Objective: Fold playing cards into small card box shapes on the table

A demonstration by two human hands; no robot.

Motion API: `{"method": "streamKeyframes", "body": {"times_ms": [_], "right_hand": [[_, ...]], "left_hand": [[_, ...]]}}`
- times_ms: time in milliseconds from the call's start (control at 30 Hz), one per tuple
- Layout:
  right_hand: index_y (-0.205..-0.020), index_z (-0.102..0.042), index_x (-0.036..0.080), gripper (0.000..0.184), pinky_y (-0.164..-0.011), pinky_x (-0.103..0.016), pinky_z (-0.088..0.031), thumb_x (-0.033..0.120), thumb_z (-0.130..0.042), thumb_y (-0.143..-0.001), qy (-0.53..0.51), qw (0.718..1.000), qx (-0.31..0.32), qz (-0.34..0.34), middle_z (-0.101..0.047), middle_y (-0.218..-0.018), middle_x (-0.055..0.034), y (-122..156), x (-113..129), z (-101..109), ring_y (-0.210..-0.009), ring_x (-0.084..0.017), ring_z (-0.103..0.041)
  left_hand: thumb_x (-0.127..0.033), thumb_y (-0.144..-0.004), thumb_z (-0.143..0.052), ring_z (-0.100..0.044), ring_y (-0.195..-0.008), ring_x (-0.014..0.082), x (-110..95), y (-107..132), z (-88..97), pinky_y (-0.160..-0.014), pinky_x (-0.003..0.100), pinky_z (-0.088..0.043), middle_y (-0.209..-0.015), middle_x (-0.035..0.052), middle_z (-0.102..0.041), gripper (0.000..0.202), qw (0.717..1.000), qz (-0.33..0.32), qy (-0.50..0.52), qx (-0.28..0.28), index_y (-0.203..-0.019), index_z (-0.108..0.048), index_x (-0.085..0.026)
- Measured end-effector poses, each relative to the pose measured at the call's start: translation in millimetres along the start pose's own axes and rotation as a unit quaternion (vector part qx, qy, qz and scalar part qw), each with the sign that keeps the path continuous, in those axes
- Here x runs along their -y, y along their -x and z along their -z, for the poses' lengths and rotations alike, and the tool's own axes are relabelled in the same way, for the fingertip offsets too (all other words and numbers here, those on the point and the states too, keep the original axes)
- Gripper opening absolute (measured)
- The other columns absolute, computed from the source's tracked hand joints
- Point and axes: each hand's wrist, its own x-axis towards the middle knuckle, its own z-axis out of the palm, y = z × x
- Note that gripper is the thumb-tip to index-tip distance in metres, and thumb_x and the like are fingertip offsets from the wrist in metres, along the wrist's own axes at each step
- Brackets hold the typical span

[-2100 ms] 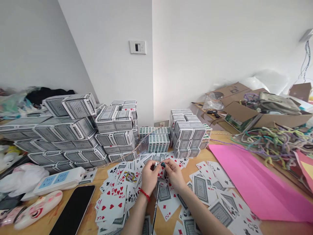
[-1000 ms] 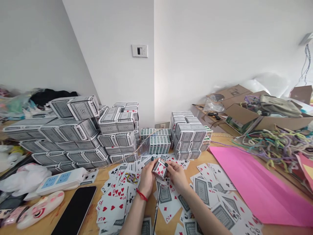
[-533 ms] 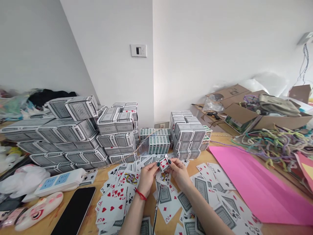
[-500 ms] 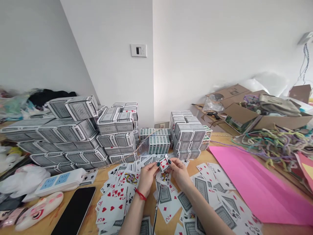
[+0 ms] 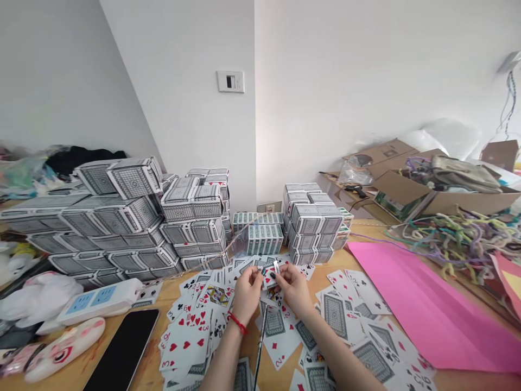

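Head camera: I count one phone (image 5: 122,350) and one pink sheet (image 5: 427,304), with a narrow strip of tabletop (image 5: 167,289) showing between the phone and the scattered cards (image 5: 185,350). The left hand (image 5: 247,293) and right hand (image 5: 295,288) have their fingers pinched nearly closed on opposite sides of one folded card (image 5: 267,280).

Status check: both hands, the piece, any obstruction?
Left hand, right hand: fingertips on folded heart card. Loose cards spread beneath and alongside. Nothing visibly blocking the fingers.

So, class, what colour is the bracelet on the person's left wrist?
The bracelet is red, seen in the head view.
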Motion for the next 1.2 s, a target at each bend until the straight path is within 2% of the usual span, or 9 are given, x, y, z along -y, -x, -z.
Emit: {"method": "streamKeyframes", "body": {"times_ms": [133,267,333,633,733,833,933,1033,1200], "right_hand": [[-0.079,-0.058,0.019,0.026,-0.046,-0.026,-0.043,0.042,-0.059,-0.068,0.046,0.998,-0.014,0.035,-0.06,-0.064,-0.0024,5,7,-3,-0.048,-0.014,-0.052],[-0.081,-0.064,0.021,0.024,-0.054,-0.028,-0.043,0.04,-0.059,-0.068,0.06,0.996,-0.027,0.053,-0.064,-0.072,-0.0044,7,11,-5,-0.058,-0.018,-0.055],[-0.084,-0.065,0.021,0.024,-0.059,-0.029,-0.043,0.039,-0.056,-0.07,0.098,0.992,-0.032,0.067,-0.065,-0.072,-0.0044,7,11,-5,-0.063,-0.019,-0.056],[-0.086,-0.065,0.023,0.021,-0.066,-0.031,-0.043,0.035,-0.051,-0.075,0.165,0.981,-0.042,0.089,-0.066,-0.078,-0.0046,6,13,-3,-0.07,-0.021,-0.058],[-0.087,-0.066,0.023,0.021,-0.072,-0.032,-0.042,0.034,-0.056,-0.071,0.153,0.984,-0.034,0.085,-0.067,-0.084,-0.0054,5,10,-2,-0.078,-0.022,-0.058],[-0.086,-0.067,0.023,0.022,-0.074,-0.033,-0.042,0.032,-0.06,-0.067,0.134,0.987,-0.033,0.084,-0.066,-0.085,-0.0061,4,7,-2,-0.081,-0.023,-0.057],[-0.084,-0.067,0.023,0.02,-0.074,-0.033,-0.042,0.03,-0.06,-0.066,0.095,0.992,-0.038,0.07,-0.066,-0.085,-0.0058,2,5,1,-0.082,-0.023,-0.056],[-0.079,-0.068,0.023,0.018,-0.074,-0.032,-0.042,0.027,-0.063,-0.063,0.03,0.998,-0.028,0.039,-0.065,-0.084,-0.0047,-1,9,6,-0.081,-0.021,-0.056],[-0.068,-0.071,0.023,0.01,-0.073,-0.03,-0.042,0.024,-0.065,-0.06,-0.041,0.999,0.003,0.025,-0.064,-0.078,-0.0026,-1,16,10,-0.078,-0.02,-0.055]], "left_hand": [[-0.025,-0.068,-0.057,-0.05,-0.057,0.0137,-4,1,1.5,-0.059,0.025,-0.041,-0.063,-0.0011,-0.055,0.03,1.0,-0.022,0.018,0.005,-0.098,-0.06,-0.019],[-0.024,-0.063,-0.063,-0.056,-0.08,0.0199,-4,1,3.4,-0.076,0.029,-0.042,-0.089,0.0057,-0.064,0.026,0.998,-0.035,0.055,-0.003,-0.089,-0.066,-0.022],[-0.025,-0.062,-0.064,-0.056,-0.087,0.0224,-4,1,3.8,-0.081,0.031,-0.041,-0.092,0.0062,-0.065,0.024,0.998,-0.033,0.055,-0.01,-0.085,-0.068,-0.023],[-0.036,-0.068,-0.058,-0.057,-0.057,0.0184,-5,5,4.9,-0.059,0.027,-0.044,-0.071,0.0062,-0.068,0.03,0.999,-0.019,-0.035,0.012,-0.093,-0.067,-0.021],[-0.039,-0.07,-0.056,-0.054,-0.055,0.0168,-3,5,4.7,-0.056,0.025,-0.042,-0.059,0.0045,-0.064,0.025,0.998,-0.032,-0.045,-0.02,-0.077,-0.069,-0.018],[-0.041,-0.069,-0.056,-0.051,-0.049,0.0145,0,3,3.5,-0.05,0.023,-0.041,-0.049,0.0018,-0.057,0.027,0.999,0.002,-0.014,-0.031,-0.064,-0.066,-0.017],[-0.039,-0.066,-0.059,-0.054,-0.053,0.0147,1,0,2.9,-0.048,0.024,-0.044,-0.058,0.0013,-0.06,0.023,0.99,0.084,0.111,0.016,-0.071,-0.063,-0.016],[-0.036,-0.066,-0.06,-0.057,-0.059,0.015,-5,1,4.1,-0.055,0.027,-0.048,-0.066,0.0021,-0.062,0.021,0.958,0.146,0.228,0.096,-0.073,-0.059,-0.016],[-0.032,-0.066,-0.063,-0.057,-0.071,0.0151,-19,7,6.8,-0.07,0.031,-0.048,-0.072,0.0027,-0.061,0.017,0.92,0.181,0.28,0.205,-0.071,-0.059,-0.016]]}}
